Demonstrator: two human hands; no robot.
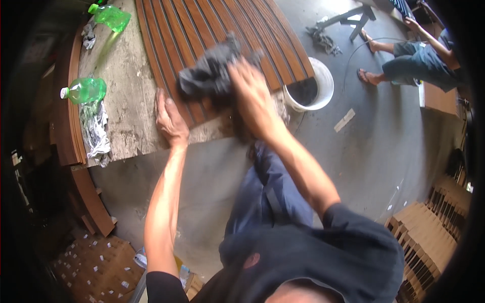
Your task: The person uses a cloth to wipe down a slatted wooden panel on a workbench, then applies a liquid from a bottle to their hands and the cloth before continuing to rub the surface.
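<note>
A slatted brown wooden panel with dark grooves lies on a worn, paint-stained table. My right hand presses a bunched dark grey rag onto the slats near the panel's close end, its fingers over the cloth. Motion blurs the rag's lower part and the palm side is hidden. At the panel's near left corner, my left hand rests against the edge, fingers stretched out along it.
Two bottles of green liquid, one far and one nearer, lie on the table's left side. Crumpled cloth sits below the nearer. A white bucket stands right of the table. Another person is at the far right; stacked slatted pieces stand lower right.
</note>
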